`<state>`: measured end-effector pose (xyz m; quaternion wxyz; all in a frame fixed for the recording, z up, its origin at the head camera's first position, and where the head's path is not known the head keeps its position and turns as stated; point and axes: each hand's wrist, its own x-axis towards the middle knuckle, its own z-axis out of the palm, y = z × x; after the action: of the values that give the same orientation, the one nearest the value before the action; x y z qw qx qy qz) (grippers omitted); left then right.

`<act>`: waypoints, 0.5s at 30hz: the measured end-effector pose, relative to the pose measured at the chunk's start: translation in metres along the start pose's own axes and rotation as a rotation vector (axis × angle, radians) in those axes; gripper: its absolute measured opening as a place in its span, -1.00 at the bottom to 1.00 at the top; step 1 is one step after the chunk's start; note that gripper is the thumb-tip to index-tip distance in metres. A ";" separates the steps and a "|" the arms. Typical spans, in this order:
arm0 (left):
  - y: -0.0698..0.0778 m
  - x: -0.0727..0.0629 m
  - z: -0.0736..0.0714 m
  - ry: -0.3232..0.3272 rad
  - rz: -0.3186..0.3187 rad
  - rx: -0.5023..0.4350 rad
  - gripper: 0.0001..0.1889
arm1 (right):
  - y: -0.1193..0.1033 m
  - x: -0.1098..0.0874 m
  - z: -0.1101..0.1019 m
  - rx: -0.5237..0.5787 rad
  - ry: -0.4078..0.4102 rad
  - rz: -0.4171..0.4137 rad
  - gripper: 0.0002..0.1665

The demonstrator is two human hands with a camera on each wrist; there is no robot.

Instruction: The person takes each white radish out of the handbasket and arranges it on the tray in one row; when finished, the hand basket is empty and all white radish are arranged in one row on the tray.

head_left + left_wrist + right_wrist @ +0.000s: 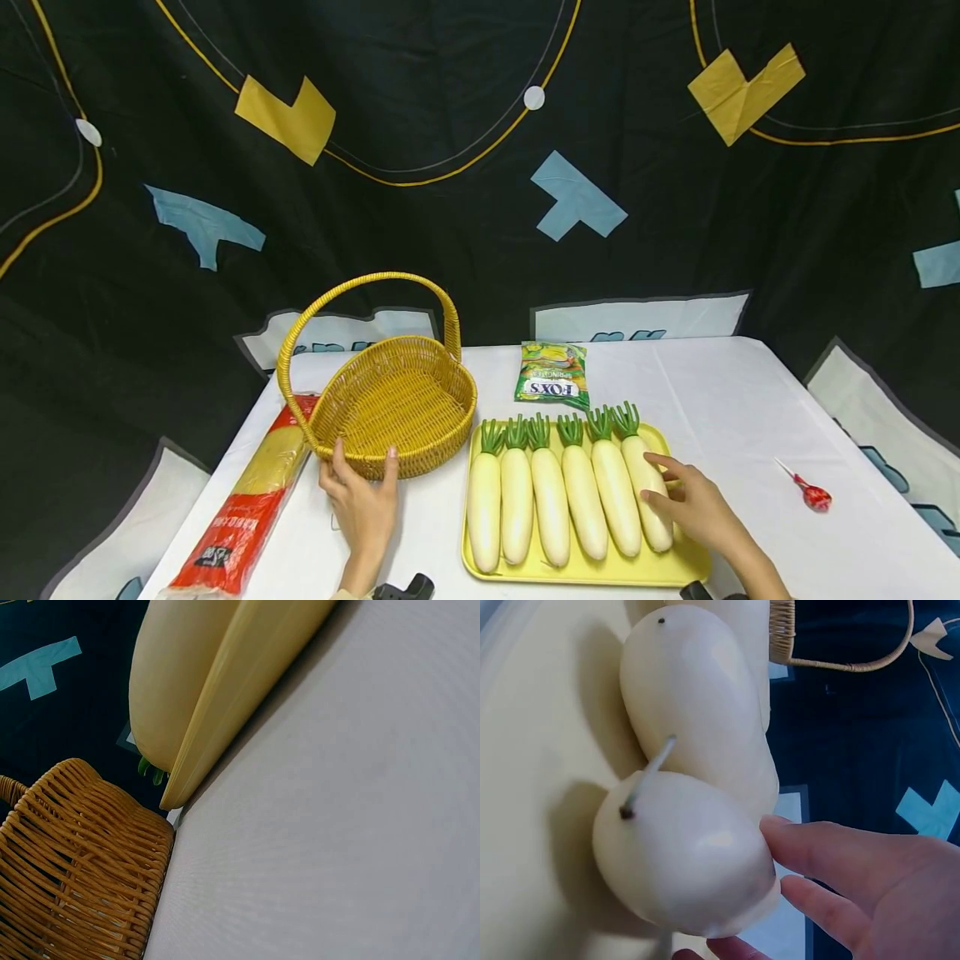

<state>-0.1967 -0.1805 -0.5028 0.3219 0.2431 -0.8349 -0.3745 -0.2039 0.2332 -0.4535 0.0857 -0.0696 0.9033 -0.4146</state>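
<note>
Several white radishes (551, 508) with green tops lie side by side on a yellow tray (592, 573). My right hand (697, 504) has its thumb and fingers around the rightmost radish (647, 492). In the right wrist view, fingertips meet the side of that radish (686, 855), whose thin root end faces the camera. A golden wicker basket (442, 450) with a tall handle stands left of the tray. At its front rim, my left hand (363, 500) has fingers spread, with fingertips overlapping the weave. The left wrist view shows the basket's side (82, 862) but no hand.
A long red and yellow packet (247, 508) lies left of the basket, partly behind its handle. Behind the tray is a green FOX'S sweets bag (553, 375). A red lollipop (816, 497) lies at right on the white table (750, 400). A black curtain hangs behind.
</note>
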 end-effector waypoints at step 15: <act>0.012 0.000 -0.002 0.008 0.009 -0.066 -0.12 | -0.002 0.000 0.003 -0.185 0.143 -0.072 -0.38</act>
<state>-0.1975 -0.1738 -0.4923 0.3348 0.2300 -0.8219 -0.3993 -0.2036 0.2293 -0.4536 -0.0005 -0.0796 0.9384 -0.3362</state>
